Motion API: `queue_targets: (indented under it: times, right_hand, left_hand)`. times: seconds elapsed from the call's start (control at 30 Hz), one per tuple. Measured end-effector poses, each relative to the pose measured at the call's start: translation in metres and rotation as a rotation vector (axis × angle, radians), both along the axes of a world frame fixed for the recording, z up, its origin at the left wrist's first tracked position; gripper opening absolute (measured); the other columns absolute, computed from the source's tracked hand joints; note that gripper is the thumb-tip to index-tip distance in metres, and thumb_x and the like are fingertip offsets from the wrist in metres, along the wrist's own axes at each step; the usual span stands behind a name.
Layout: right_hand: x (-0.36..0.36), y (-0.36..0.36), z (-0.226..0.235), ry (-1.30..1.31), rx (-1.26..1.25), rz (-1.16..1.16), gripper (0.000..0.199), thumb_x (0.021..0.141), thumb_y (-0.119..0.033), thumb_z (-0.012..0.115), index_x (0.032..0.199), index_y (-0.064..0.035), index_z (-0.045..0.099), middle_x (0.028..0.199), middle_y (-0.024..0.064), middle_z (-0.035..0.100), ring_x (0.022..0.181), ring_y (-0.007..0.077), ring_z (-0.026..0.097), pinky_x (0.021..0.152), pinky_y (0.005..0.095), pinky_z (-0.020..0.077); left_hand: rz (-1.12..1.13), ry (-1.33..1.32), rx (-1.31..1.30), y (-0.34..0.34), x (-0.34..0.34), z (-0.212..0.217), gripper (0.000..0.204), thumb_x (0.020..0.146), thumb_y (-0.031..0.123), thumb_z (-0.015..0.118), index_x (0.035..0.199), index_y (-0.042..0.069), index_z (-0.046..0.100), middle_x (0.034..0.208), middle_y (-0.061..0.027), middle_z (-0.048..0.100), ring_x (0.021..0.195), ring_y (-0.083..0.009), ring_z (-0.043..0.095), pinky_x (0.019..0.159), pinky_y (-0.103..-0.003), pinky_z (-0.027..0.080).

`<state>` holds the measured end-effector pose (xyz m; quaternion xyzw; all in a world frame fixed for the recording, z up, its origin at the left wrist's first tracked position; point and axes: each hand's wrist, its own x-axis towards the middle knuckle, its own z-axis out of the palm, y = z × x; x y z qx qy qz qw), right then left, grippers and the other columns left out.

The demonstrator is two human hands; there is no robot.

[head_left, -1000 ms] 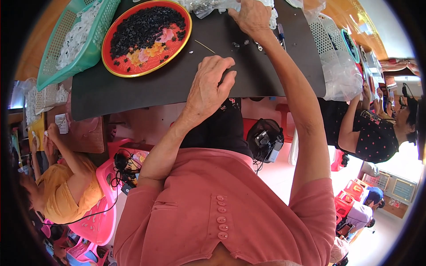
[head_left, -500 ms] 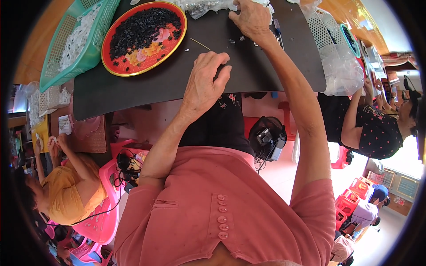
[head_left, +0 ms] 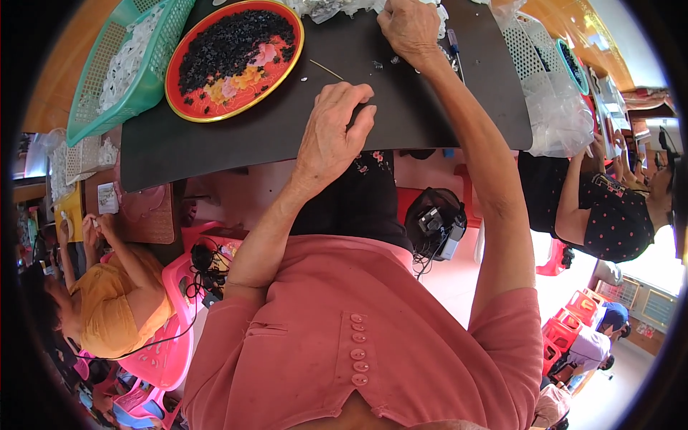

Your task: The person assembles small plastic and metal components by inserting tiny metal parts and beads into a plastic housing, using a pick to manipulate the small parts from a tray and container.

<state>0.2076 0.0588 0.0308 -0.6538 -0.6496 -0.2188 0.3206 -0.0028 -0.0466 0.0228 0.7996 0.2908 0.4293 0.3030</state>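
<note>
Your left hand (head_left: 337,129) lies palm-down on the dark mat (head_left: 215,136), fingers loosely curled, holding nothing I can see; your right hand (head_left: 410,29) reaches the far edge, fingers bent over small white pieces (head_left: 337,8), grip unclear; keep the left pressing the mat flat & pinch w/ fingertips; red tray (head_left: 236,100) sits just left.

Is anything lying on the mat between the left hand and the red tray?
Only a thin stick lies on the dark mat between the left hand and the red tray; otherwise that stretch is bare.
</note>
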Motion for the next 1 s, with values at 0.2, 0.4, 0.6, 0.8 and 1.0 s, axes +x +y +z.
queue_targets:
  times: [0.2, 0.4, 0.6, 0.8, 1.0]
  right_hand:
    - [-0.004, -0.024, 0.011, 0.008, -0.038, 0.056, 0.012, 0.080, -0.012, 0.061, 0.092, -0.0091, 0.061, 0.071, 0.0161, 0.064, 0.067, 0.0362, 0.063, 0.061, 0.0458, 0.0496]
    - [-0.013, -0.051, 0.020, 0.399, -0.143, 0.245, 0.017, 0.078, -0.013, 0.067, 0.093, -0.0061, 0.062, 0.073, 0.0147, 0.065, 0.064, 0.0297, 0.064, 0.061, 0.0387, 0.0505]
    - [-0.004, -0.039, 0.023, 0.578, -0.171, 0.091, 0.016, 0.079, -0.014, 0.071, 0.088, -0.0028, 0.065, 0.073, 0.0100, 0.068, 0.063, 0.0152, 0.062, 0.058, 0.0285, 0.0505]
    - [-0.010, -0.068, 0.065, 0.996, -0.485, 0.223, 0.023, 0.078, -0.017, 0.075, 0.090, -0.0003, 0.065, 0.075, 0.0065, 0.067, 0.066, 0.0107, 0.060, 0.057, 0.0241, 0.0488]
    - [-0.026, -0.088, 0.044, 0.761, -0.197, 0.490, 0.015, 0.081, -0.009, 0.069, 0.093, -0.0008, 0.065, 0.081, 0.0081, 0.068, 0.069, 0.0115, 0.062, 0.061, 0.0264, 0.0501]
  left_hand:
    - [0.002, 0.006, -0.006, 0.000, -0.001, -0.001, 0.018, 0.083, 0.005, 0.061, 0.100, 0.000, 0.058, 0.088, -0.0104, 0.059, 0.087, -0.0269, 0.056, 0.079, -0.035, 0.045]
    - [-0.001, 0.000, -0.006, 0.000, -0.001, -0.002, 0.017, 0.083, 0.004, 0.060, 0.100, 0.000, 0.058, 0.087, -0.0099, 0.059, 0.086, -0.0264, 0.056, 0.078, -0.034, 0.045]
    - [-0.017, -0.082, -0.044, 0.000, 0.001, -0.001, 0.018, 0.082, 0.003, 0.061, 0.100, 0.001, 0.059, 0.083, -0.0106, 0.060, 0.082, -0.0288, 0.057, 0.076, -0.037, 0.045]
    - [-0.030, -0.224, -0.295, -0.001, -0.003, 0.002, 0.016, 0.089, 0.006, 0.057, 0.104, 0.001, 0.061, 0.087, -0.0073, 0.066, 0.080, -0.0181, 0.061, 0.073, -0.029, 0.049]
    - [-0.185, -0.687, -0.887, 0.013, 0.000, 0.005, 0.032, 0.097, 0.021, 0.051, 0.116, -0.006, 0.053, 0.102, -0.0180, 0.064, 0.085, -0.0215, 0.064, 0.077, -0.032, 0.053]
